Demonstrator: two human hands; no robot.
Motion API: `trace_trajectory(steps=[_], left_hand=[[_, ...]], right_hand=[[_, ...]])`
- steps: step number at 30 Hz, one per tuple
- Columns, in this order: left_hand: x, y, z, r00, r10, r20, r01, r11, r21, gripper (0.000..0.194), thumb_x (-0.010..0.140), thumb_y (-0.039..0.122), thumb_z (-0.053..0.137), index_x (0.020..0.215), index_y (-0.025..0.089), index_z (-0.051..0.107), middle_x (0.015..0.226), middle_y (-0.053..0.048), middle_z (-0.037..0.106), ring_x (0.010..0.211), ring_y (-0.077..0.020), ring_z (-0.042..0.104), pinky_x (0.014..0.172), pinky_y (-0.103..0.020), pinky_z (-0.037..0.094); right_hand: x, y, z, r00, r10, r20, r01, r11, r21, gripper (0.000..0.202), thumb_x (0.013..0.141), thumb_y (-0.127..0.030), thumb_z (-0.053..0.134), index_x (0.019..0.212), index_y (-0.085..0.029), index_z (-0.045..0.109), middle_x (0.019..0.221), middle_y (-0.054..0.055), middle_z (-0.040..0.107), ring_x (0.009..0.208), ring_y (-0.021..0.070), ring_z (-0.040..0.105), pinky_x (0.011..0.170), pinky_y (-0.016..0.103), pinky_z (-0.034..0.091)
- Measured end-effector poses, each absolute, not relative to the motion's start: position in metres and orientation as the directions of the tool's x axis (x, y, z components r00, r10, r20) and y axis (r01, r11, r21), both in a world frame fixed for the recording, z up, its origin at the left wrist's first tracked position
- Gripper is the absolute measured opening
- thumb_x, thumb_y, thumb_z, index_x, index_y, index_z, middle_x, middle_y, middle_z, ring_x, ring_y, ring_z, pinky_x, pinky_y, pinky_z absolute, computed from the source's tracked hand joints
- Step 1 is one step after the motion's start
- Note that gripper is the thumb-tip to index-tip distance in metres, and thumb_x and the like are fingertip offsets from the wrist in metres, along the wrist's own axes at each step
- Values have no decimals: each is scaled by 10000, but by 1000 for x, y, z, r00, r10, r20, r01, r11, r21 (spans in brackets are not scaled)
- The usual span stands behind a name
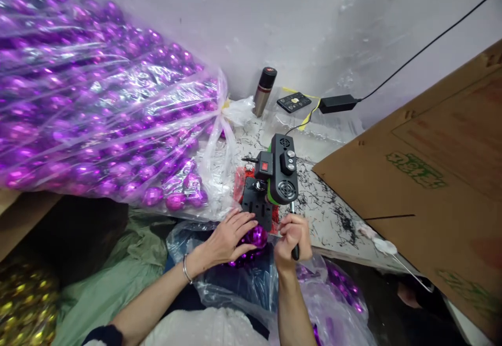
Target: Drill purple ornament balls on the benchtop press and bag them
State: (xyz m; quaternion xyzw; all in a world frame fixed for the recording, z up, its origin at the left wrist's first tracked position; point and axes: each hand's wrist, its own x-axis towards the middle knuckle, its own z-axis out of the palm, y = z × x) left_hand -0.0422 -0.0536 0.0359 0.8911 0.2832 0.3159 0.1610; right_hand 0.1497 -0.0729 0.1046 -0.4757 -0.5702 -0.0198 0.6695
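A small black machine with round vents, silver buttons and a green edge stands near the table's front. Its dark slotted plate reaches toward me. My left hand lies around a shiny purple ball at the plate's front edge, with fingers over the top and thumb below. My right hand is wrapped around the machine's lever handle, whose black end pokes out under the fist. More purple balls, partly hidden, lie in clear plastic on my lap.
A big clear bag of purple balls fills the left. Behind the machine are a flask, a black phone-like slab and a power adapter. A cardboard box rises at right. Black scraps litter the table. Gold balls sit lower left.
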Motion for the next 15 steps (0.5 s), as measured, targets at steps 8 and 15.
trace_trajectory(steps=[8, 15], left_hand=[[-46, 38, 82, 510, 814, 279, 636, -575, 515, 338, 1176, 350, 445, 1206, 197, 744, 1197, -133, 831, 1110, -282, 806, 1088, -489, 606], [-94, 100, 97, 120, 987, 110, 772, -163, 615, 295, 1113, 296, 424, 1013, 221, 691, 887, -69, 738, 861, -261, 731, 868, -400, 615]], right_hand=[[155, -71, 96, 328, 504, 799, 596, 546, -589, 346, 1108, -214, 510, 775, -230, 603, 793, 6, 667, 698, 159, 669, 615, 321, 518], [147, -69, 95, 382, 494, 781, 555, 553, -621, 371, 1130, -255, 486, 776, -231, 595, 777, -4, 646, 677, 145, 665, 584, 292, 513]])
